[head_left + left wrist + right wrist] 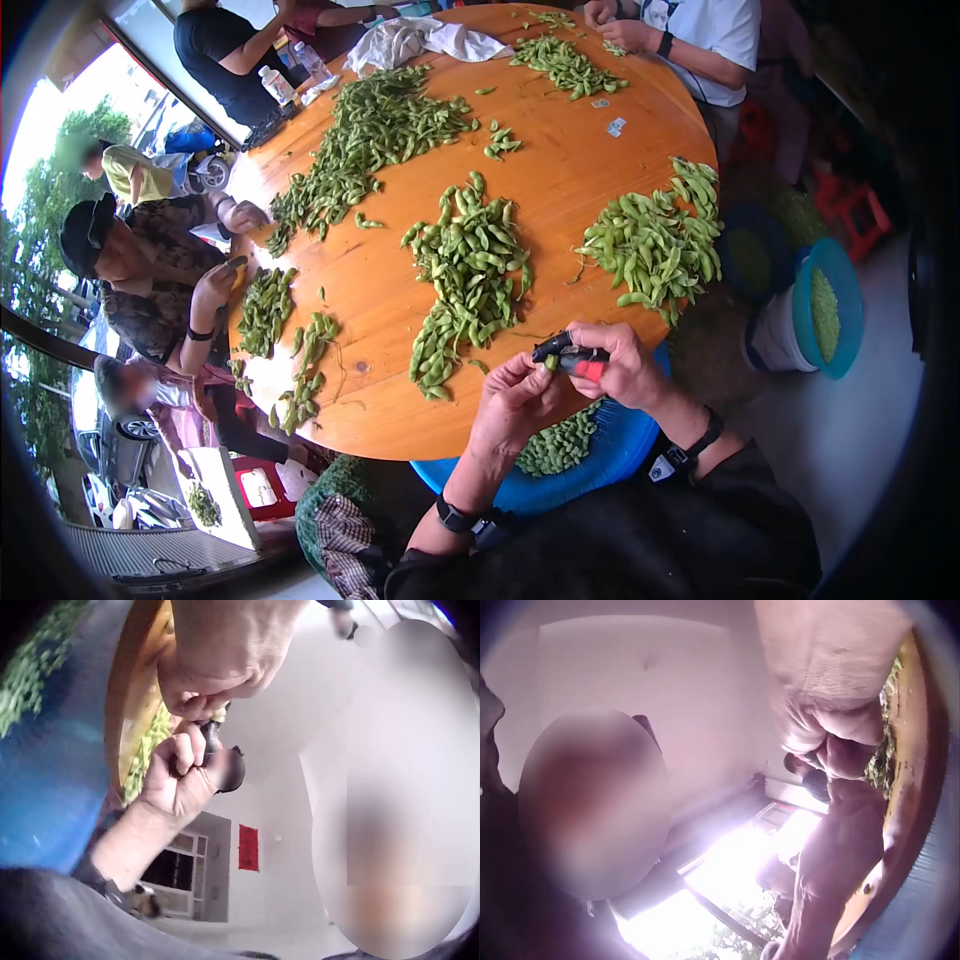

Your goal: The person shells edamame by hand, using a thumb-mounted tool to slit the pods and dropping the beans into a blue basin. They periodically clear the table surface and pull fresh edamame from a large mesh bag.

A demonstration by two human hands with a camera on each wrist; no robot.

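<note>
My right hand (628, 368) grips a small black tool with a red end (588, 369), held over the near table edge. At the tool's black tip, my left hand (512, 398) pinches a green soybean pod (551, 363) between thumb and fingers. The two hands meet closely there. Below them a blue basin (625, 440) holds many shelled-looking green pieces (562, 442). In the left wrist view the right hand (176, 769) curls round the tool. The right wrist view shows both hands together, with the tool mostly hidden by fingers.
Heaps of soybean pods (470, 270) lie on the round wooden table (560, 200), with another pile (655, 245) at right. People sit around it, one with a hand (243, 217) at the left edge. A teal-rimmed bucket (845, 330) stands at right. A cloth (425, 42) lies at back.
</note>
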